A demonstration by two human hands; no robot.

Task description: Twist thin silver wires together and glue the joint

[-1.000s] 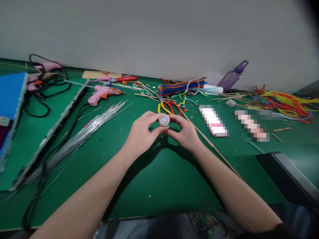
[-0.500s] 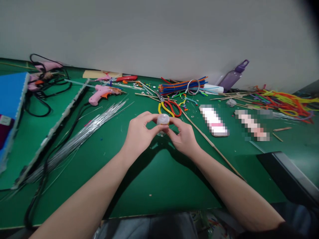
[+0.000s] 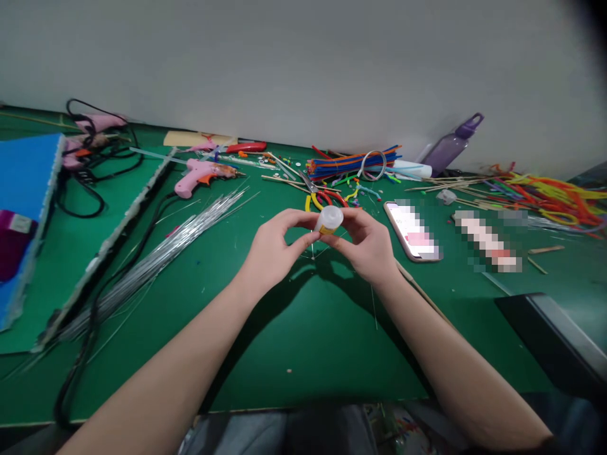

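A small translucent white bottle (image 3: 331,218) with a yellow label is pinched between both hands, above the middle of the green table. My left hand (image 3: 274,249) grips its left side with thumb and fingers. On its right side, my right hand (image 3: 372,245) closes in the same way. One end of the bottle faces me; its far end is hidden by the fingers. Thin wires (image 3: 313,248) show beneath the hands. Just beyond lie scissors (image 3: 309,183) with yellow and red handles, partly covered by the hands.
Pink glue guns (image 3: 188,178) and a bundle of silvery wires (image 3: 175,243) lie left, near a blue board (image 3: 28,170). Pipe cleaners (image 3: 348,165) and a purple bottle (image 3: 446,150) are at the back. Right are a phone (image 3: 412,230) and a dark box (image 3: 545,335).
Both hands have shifted slightly right with the bottle, which now tilts so that its yellow label shows more. The whole view has moved a little too.
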